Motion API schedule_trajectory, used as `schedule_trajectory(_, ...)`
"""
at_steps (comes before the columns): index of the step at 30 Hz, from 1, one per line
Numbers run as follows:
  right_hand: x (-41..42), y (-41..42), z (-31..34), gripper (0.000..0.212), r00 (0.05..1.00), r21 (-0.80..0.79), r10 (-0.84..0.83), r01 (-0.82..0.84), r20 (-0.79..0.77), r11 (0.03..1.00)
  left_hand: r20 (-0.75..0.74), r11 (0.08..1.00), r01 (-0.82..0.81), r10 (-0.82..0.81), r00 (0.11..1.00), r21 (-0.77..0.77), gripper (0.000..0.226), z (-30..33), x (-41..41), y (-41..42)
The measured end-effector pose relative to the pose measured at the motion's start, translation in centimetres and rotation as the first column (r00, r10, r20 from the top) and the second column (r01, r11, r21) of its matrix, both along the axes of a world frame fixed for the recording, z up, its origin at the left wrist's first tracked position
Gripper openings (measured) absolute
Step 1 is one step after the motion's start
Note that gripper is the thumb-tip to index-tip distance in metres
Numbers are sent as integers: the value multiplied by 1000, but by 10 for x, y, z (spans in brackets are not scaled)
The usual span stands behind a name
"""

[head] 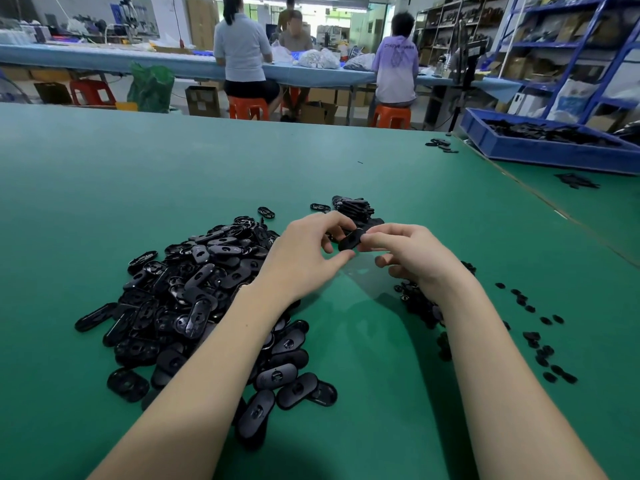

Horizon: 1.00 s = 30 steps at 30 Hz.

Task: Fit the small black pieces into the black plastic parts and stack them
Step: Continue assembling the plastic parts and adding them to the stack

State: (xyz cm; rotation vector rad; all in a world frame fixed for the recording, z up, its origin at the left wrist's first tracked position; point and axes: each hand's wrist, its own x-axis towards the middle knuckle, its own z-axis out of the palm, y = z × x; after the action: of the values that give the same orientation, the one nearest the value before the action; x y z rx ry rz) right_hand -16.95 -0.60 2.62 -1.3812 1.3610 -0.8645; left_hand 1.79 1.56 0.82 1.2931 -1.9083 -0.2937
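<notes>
Head view: above the green tabletop [104,202], the left hand [304,258] and right hand [412,254] together pinch one black plastic part [350,240], apparently the fitting step. Unfitted parts heap [194,289] lies left, small pieces [540,344] right, stack [355,207] beyond. Next, seating the piece likely needs firm thumb pressure.

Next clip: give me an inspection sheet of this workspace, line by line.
Surface: green table.
Job's things: big pile of oval parts on the left; small pieces scattered on the right; stack beyond the hands.
Clutter: blue bin of black parts far right.
Hands: left hand and right hand both pinch one oval part.
Cables: nothing seen.
Surroundings: people on orange stools, shelves.
</notes>
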Motion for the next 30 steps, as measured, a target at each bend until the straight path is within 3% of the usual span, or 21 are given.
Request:
schedule_trajectory(1,-2,1,3,5,998,-9,24,-25,-62,1000,2,1000,0,0,1000,-1,31,0,0,0)
schedule_trajectory(3,-9,2,10,7,935,-53,55,-78,-349,996,-2,1000,-1,1,1000,7,31,0,2,-1)
schedule_trajectory(5,-17,1,19,5,733,-88,13,-99,-680,991,-25,1000,-4,5,1000,21,32,0,3,-1)
schedule_trajectory(6,-19,2,22,4,639,-94,-23,-77,-768,993,-31,1000,-7,8,999,25,31,0,4,-2)
schedule_trajectory(9,-19,8,26,4,529,-47,-27,-24,-848,999,-12,1000,-9,9,1000,26,25,-1,3,-2)
schedule_trajectory(17,-19,11,22,22,465,4,-3,13,-885,1000,2,999,-11,11,1000,38,23,-2,5,-4)
schedule_trajectory(20,-19,11,19,24,482,11,-9,38,-876,999,1,999,-10,10,1000,43,23,-2,6,-3)
schedule_trajectory(24,-18,8,17,8,506,-36,-41,19,-862,999,4,999,-13,13,1000,46,23,-2,6,-3)
schedule_trajectory(26,-20,5,15,6,624,-58,-27,-30,-781,998,8,999,-12,12,1000,42,22,-2,6,-3)
schedule_trajectory(28,-19,5,15,10,809,-86,16,-82,-588,993,28,999,-14,13,1000,41,22,-2,6,-2)
schedule_trajectory(30,-15,7,16,10,917,-114,58,-111,-394,987,50,999,-17,16,999,36,23,-1,5,-2)
